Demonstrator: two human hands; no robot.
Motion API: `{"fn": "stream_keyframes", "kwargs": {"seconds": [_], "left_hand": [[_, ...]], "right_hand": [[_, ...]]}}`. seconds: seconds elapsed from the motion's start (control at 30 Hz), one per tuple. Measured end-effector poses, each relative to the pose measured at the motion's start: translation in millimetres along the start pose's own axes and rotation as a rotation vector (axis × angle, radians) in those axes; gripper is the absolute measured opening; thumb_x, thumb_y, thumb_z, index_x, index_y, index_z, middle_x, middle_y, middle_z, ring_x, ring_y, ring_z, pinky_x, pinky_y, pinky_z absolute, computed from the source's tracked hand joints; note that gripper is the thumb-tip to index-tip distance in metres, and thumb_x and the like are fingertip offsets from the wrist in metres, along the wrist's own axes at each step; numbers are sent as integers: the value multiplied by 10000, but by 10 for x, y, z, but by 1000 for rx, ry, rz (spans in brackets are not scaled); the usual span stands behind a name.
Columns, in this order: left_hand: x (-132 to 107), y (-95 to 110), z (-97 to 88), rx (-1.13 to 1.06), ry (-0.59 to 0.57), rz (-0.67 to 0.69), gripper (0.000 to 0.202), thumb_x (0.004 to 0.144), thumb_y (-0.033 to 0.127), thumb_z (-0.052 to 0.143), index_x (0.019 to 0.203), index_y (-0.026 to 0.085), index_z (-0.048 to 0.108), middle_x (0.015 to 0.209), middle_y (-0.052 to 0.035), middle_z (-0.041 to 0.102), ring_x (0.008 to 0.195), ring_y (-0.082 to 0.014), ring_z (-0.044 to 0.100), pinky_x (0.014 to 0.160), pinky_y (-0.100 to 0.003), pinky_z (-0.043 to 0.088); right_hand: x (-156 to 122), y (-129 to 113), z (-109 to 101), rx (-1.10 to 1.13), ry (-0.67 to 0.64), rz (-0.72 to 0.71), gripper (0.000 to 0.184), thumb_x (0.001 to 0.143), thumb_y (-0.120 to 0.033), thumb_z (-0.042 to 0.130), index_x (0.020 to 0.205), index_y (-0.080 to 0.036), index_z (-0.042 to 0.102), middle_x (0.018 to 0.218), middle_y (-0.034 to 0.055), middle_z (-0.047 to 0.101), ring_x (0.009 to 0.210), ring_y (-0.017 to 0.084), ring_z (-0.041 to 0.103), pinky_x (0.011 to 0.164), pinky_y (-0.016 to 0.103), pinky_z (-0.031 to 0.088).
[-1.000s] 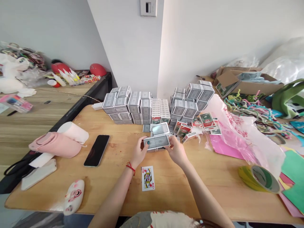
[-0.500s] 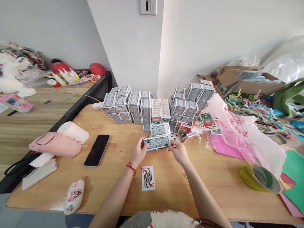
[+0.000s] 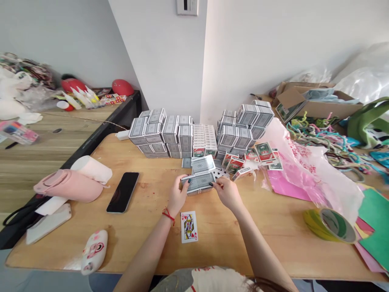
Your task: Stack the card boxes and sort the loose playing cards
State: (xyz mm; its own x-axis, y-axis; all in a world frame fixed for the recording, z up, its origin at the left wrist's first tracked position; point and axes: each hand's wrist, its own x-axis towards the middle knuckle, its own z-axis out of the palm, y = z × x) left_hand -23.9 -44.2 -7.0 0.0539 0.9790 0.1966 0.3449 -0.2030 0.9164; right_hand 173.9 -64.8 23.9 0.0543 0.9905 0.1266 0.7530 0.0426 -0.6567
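Both hands are closed on the same thing: the left hand pinches the left end of a deck of cards and the right hand pinches its right end, fingertips curled over the edges, holding it face down just above the surface at the centre of the frame; half a second ago the deck shows a seam down its middle, as if two packets lie end to end, and now it reads as a single block, tilted slightly up to the right, so the packets appear to be pushed together and squared, though the edges are too small to be sure; the grip itself is little altered, the hands only sitting a touch closer; the queen of hearts stays face up between the forearms, untouched, and the loose cards just behind the deck keep their place; further back the stacked card boxes stand against the wall, the phone lies to the left, and the tape roll lies at the lower right.
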Motion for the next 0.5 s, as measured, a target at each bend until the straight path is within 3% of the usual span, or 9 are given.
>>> {"fn": "stream_keyframes", "kwargs": {"seconds": [0.13,0.5], "left_hand": [[0,-25,12,9,-9,23,258,840,329,444,1052,193,500,1063,-65,583,1021,-169,531,889,-308,407],[6,8,38,-63,0,-18,268,826,343,466,1040,193,523,1054,-62,585,995,-161,539,865,-286,417]], "right_hand": [[-5,32,11,-36,-5,-13,309,777,-264,484,489,-194,396,593,16,504,592,145,476,555,234,349],[-12,227,115,230,29,13,262,756,-365,528,563,-191,563,761,56,546,708,169,536,596,261,449]]}}
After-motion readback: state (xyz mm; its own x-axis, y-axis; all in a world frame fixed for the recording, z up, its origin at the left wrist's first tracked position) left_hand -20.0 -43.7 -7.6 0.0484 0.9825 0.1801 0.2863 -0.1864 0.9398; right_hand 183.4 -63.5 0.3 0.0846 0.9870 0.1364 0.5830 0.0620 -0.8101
